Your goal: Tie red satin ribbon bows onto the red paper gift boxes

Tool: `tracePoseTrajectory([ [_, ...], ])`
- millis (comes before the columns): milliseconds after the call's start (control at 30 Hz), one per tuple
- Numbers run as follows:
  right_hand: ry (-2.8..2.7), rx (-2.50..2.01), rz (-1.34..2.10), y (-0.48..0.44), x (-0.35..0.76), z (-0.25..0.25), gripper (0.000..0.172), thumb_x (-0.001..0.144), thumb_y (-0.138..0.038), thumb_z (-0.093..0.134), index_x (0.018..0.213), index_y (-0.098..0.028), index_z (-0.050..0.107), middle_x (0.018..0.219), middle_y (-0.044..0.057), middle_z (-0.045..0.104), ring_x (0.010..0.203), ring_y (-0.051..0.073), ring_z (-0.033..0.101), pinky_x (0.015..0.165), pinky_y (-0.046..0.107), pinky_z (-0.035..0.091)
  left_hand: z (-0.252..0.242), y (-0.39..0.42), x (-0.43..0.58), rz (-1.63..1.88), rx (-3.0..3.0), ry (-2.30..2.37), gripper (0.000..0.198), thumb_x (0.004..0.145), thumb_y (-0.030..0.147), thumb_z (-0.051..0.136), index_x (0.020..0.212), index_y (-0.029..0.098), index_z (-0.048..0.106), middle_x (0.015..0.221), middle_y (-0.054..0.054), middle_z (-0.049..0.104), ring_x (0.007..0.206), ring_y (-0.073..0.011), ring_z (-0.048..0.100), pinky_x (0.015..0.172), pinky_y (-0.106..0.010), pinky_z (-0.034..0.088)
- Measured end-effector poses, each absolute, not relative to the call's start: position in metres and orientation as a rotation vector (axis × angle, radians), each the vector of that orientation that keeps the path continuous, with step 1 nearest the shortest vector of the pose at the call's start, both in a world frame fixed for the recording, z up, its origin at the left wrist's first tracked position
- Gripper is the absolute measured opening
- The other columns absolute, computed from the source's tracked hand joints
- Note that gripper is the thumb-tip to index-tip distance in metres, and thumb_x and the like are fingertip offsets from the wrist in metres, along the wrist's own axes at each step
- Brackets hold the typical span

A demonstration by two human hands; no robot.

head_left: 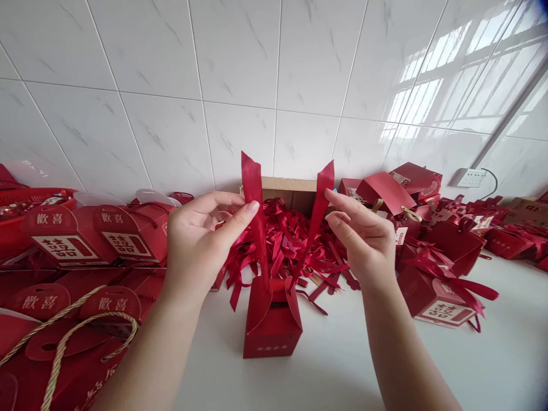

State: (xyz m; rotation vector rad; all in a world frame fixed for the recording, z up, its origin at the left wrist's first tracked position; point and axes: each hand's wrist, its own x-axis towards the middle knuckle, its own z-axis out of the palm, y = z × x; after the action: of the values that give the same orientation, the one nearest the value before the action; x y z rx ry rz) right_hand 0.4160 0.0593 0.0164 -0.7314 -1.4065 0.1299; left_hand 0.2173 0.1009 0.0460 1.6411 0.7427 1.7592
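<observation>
Small dark-red cardboard box with folded curved top flaps point(273, 337) sits upright on the white surface point(329, 359), between the forearms. Glossy red satin ribbon point(258, 234) rises from its top in two strips. Left hand point(201, 231): thumb and index fingers pinch the left strip near its end. Right hand point(366, 240): fingers at the right strip's edge, index touching (can't tell if it's actually gripped). Behind: heap of loose red ribbons point(282, 242) by an open brown cardboard carton point(295, 183). Red gift boxes with white-and-red labels point(71, 231) at left, more at right.
</observation>
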Motion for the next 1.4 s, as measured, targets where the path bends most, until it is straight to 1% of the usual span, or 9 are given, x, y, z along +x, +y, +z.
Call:
tracePoseTrajectory([
  [133,-1.430,-0.717,0.097,0.060,0.416,0.016,0.039,0.084,-0.013,0.059,0.115,-0.036,0.066,0.115,-0.001,0.068,0.097,0.019,0.065,0.082,0.038,0.056,0.044,0.106,0.214,1.744,1.668,0.723,0.008,0.069,0.027,0.077,0.073,0.028,0.070,0.078,0.001,0.070,0.071,-0.0177,0.063,0.065,-0.031,0.053],
  [267,-1.440,-0.710,0.084,0.060,0.415,0.016,0.041,0.084,-0.011,0.058,0.116,-0.036,0.066,0.116,-0.001,0.067,0.101,0.021,0.064,0.077,0.037,0.057,0.042,0.108,0.214,1.732,1.684,0.683,0.007,0.069,0.025,0.077,0.072,0.028,0.071,0.076,0.003,0.070,0.069,-0.0150,0.062,0.064,-0.028,0.053],
  [467,-1.448,-0.674,0.123,0.061,0.413,0.016,0.044,0.084,-0.009,0.058,0.116,-0.037,0.065,0.117,-0.002,0.067,0.105,0.021,0.063,0.077,0.036,0.056,0.039,0.111,0.215,1.691,1.731,0.690,0.009,0.068,0.024,0.078,0.074,0.027,0.072,0.076,0.003,0.069,0.068,-0.0131,0.061,0.062,-0.026,0.051],
  [567,-1.442,-0.671,0.121,0.061,0.413,0.016,0.043,0.083,-0.010,0.059,0.116,-0.037,0.066,0.117,-0.001,0.067,0.099,0.020,0.064,0.077,0.037,0.056,0.038,0.111,0.216,1.668,1.742,0.712,0.008,0.069,0.025,0.078,0.074,0.026,0.072,0.077,0.003,0.069,0.066,-0.0123,0.060,0.059,-0.026,0.049],
  [667,-1.435,-0.694,0.120,0.061,0.414,0.016,0.042,0.084,-0.011,0.058,0.117,-0.037,0.065,0.117,-0.001,0.067,0.090,0.018,0.065,0.079,0.038,0.056,0.040,0.110,0.217,1.689,1.731,0.688,0.008,0.070,0.024,0.076,0.075,0.028,0.071,0.077,0.004,0.069,0.069,-0.0130,0.061,0.063,-0.027,0.050],
  [833,-1.429,-0.696,0.126,0.061,0.417,0.017,0.043,0.084,-0.010,0.058,0.116,-0.038,0.065,0.116,-0.002,0.067,0.103,0.020,0.062,0.077,0.036,0.054,0.043,0.107,0.215,1.768,1.705,0.728,0.007,0.072,0.027,0.075,0.074,0.028,0.069,0.076,0.005,0.069,0.070,-0.0148,0.060,0.064,-0.030,0.050],
  [1033,-1.396,-0.687,0.115,0.064,0.419,0.017,0.042,0.082,-0.011,0.060,0.114,-0.038,0.066,0.113,-0.002,0.068,0.095,0.018,0.063,0.072,0.033,0.054,0.042,0.109,0.214,1.773,1.713,0.744,0.007,0.072,0.025,0.076,0.074,0.029,0.070,0.075,0.005,0.069,0.067,-0.0135,0.061,0.061,-0.028,0.050],
  [1200,-1.390,-0.715,0.124,0.064,0.419,0.017,0.039,0.082,-0.015,0.061,0.115,-0.035,0.067,0.114,0.000,0.068,0.095,0.019,0.063,0.073,0.035,0.055,0.042,0.110,0.215,1.716,1.735,0.735,0.008,0.073,0.024,0.074,0.075,0.031,0.070,0.078,0.005,0.070,0.075,-0.0147,0.064,0.068,-0.027,0.053],
  [1400,-1.388,-0.712,0.158,0.065,0.419,0.014,0.039,0.083,-0.015,0.060,0.116,-0.036,0.066,0.116,0.000,0.068,0.097,0.020,0.065,0.078,0.037,0.055,0.040,0.113,0.216,1.747,1.744,0.713,0.007,0.071,0.024,0.076,0.074,0.028,0.071,0.077,0.003,0.070,0.074,-0.0155,0.064,0.067,-0.027,0.052],
])
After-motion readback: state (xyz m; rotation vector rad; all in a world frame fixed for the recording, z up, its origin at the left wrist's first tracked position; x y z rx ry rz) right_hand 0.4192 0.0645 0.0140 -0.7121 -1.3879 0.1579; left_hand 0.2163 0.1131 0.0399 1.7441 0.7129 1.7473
